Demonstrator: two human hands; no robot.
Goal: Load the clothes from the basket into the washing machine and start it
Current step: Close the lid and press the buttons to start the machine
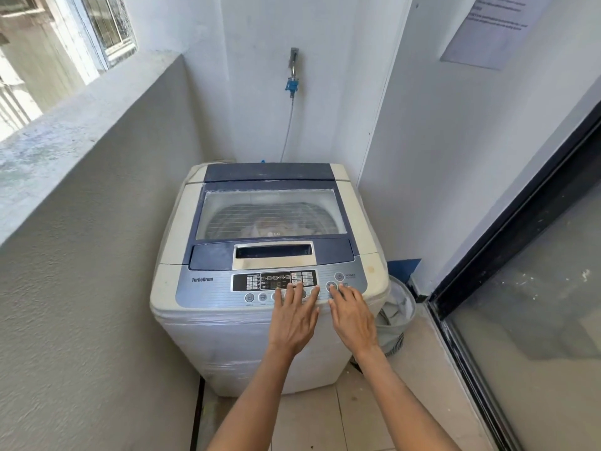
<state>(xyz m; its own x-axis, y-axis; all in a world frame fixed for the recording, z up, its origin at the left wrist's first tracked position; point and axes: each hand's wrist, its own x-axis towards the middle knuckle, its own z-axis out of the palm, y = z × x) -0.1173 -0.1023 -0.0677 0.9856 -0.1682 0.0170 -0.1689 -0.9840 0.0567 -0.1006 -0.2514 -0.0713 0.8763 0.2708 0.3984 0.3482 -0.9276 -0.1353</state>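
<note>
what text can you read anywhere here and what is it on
"TurboDrum": left side of the washing machine's control panel.
"LG": front edge of the clear lid.
"POWER": beside the power button; the smaller line beneath it is unreadable.
Display and button labels: too small to read.
Label by the button under the right hand: mostly covered.
Wall notice: printed lines too blurred to read.

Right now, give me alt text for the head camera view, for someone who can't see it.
Both hands rest open on the control panel of a top-loading washing machine with its lid closed: the left hand over the lower buttons, the right hand with a fingertip on a round button. A mesh laundry basket stands to the right.
</note>
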